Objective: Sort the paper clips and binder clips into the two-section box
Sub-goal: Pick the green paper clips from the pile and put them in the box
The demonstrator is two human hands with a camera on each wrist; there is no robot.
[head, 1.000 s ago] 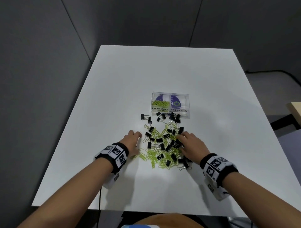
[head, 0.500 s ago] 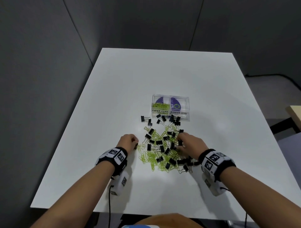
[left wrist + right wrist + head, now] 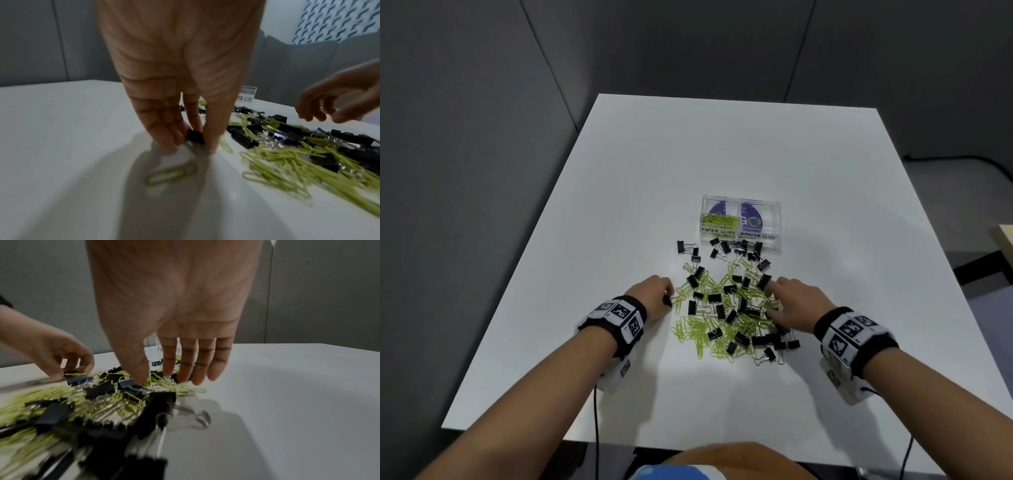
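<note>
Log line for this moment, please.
left hand: pinching binder clip | right hand: open over pile | box: paper clips only

Table (image 3: 722, 154) — plain white. Paper clips (image 3: 698, 334) — yellow-green, loose in the near pile and in the left section of the box. Binder clips (image 3: 714, 297) — black bodies with silver wire handles. Two-section box (image 3: 776, 222) — clear, with purple and green print under the floor and white labels lettered in black. Wristbands (image 3: 619, 313) — black, carrying white tiles with black square-code patterns. Walls (image 3: 482, 102) — dark grey panels.
</note>
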